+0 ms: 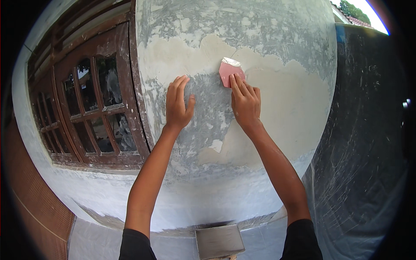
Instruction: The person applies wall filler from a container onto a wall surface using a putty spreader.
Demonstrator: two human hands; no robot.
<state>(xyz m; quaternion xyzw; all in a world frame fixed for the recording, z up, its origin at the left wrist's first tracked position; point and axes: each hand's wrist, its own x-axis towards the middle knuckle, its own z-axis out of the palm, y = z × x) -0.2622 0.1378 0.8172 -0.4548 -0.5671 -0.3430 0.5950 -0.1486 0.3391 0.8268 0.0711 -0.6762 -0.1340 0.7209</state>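
My right hand (246,100) grips a pink putty scraper (229,76) and presses it to the wall. The scraper is flat with angled corners, and whitish filler shows along its upper edge. Smooth cream filler (286,108) coats the wall around and to the right of it. My left hand (178,102) is raised at the wall with nothing in it, fingers together and stretched upward, thumb apart. Whether its palm touches the surface I cannot tell. Between my hands lies a patch of mottled grey wall (210,102) without the cream coat.
A brown wooden window (93,112) with small glass panes, spotted with white, is set in the wall at left. Dark plastic sheeting (359,143) hangs at right. Below, between my forearms, is a grey rectangular board (219,242). Brown ribbed material (39,203) shows lower left.
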